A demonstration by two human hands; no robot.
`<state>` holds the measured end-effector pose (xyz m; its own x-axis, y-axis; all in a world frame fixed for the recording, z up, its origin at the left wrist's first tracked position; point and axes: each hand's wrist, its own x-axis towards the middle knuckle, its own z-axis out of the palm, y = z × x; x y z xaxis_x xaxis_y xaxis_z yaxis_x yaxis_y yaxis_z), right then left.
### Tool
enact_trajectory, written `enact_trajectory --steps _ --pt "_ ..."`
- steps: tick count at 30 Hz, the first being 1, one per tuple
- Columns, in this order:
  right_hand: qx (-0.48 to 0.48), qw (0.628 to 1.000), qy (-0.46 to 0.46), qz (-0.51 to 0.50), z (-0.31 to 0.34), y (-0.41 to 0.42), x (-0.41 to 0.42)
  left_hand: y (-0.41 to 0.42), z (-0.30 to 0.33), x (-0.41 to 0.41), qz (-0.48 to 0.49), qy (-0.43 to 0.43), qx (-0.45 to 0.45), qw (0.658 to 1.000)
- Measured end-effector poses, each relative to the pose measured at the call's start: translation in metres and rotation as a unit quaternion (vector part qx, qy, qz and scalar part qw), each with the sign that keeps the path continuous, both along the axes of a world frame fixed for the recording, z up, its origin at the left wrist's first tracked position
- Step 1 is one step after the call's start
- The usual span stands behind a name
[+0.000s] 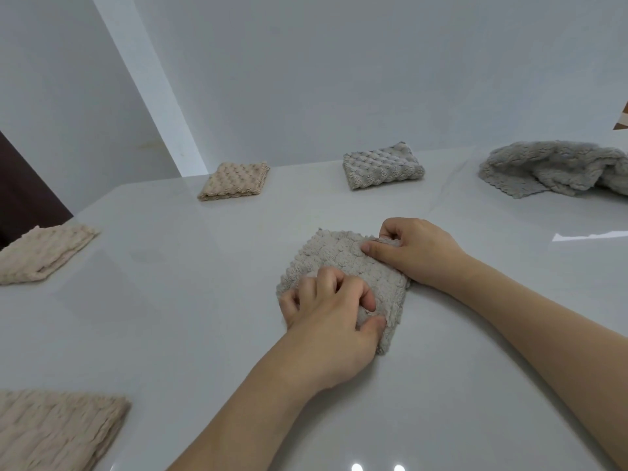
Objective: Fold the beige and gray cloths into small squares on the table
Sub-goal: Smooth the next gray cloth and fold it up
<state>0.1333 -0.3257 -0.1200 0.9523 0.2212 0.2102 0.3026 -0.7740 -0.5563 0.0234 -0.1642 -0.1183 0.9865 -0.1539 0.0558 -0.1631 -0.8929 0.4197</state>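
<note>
Gray cloth (343, 266): centre of frame, folded small on the table (170, 317).
Left hand (331, 312): fingers curled, pinching its near edge.
Right hand (416, 251): thumb and fingers pinching its far right corner.
Handling: soft, light, limp, likely springs open; best held at corners and edges.
Unfolded cloth (557, 168): upper right.

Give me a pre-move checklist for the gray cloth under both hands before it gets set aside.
1. Left hand grips the gray cloth at its near edge: ok.
2. Right hand pinches its far right corner: ok.
3. Cloth folded small and roughly square: ok.
4. Edges aligned underneath: cannot tell.
5. Bare table to the left for placing it: ok.
6. Crumpled gray cloth at far right folded: not ok.
</note>
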Motion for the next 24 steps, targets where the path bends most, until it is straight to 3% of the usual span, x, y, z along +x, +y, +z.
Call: enact_trajectory --steps 5,7,9,10,12,14,16,22,24 --pt "-0.013 1.0 -0.01 -0.012 0.0 0.002 -0.001 0.003 0.002 -0.005 -0.03 0.042 0.033 0.998" --pt "0.016 1.0 -0.012 0.0 0.0 0.001 -0.001 0.005 0.005 -0.007 -0.036 0.036 -0.007 0.999" --pt "0.123 0.991 0.008 0.042 0.003 -0.001 -0.003 0.009 0.012 -0.004 0.025 0.009 -0.144 0.989" --pt "0.199 0.977 0.032 0.068 0.005 -0.001 -0.006 0.015 0.013 0.0 0.083 -0.044 -0.196 0.976" --pt "0.347 0.925 0.103 0.118 0.012 0.0 -0.011 0.032 0.015 0.011 0.198 -0.137 -0.211 0.947" --pt "0.442 0.863 0.175 0.17 0.018 0.004 -0.015 0.047 0.016 0.019 0.246 -0.099 -0.256 0.93" --pt "0.473 0.826 0.222 0.21 0.02 0.01 -0.017 0.052 0.011 0.025 0.221 -0.036 -0.316 0.922" --pt "0.516 0.788 0.265 0.208 0.02 0.019 -0.022 0.049 0.014 0.026 0.171 0.071 -0.281 0.942" --pt "0.517 0.785 0.267 0.211 0.023 0.02 -0.024 0.048 0.014 0.025 0.183 0.072 -0.253 0.947"
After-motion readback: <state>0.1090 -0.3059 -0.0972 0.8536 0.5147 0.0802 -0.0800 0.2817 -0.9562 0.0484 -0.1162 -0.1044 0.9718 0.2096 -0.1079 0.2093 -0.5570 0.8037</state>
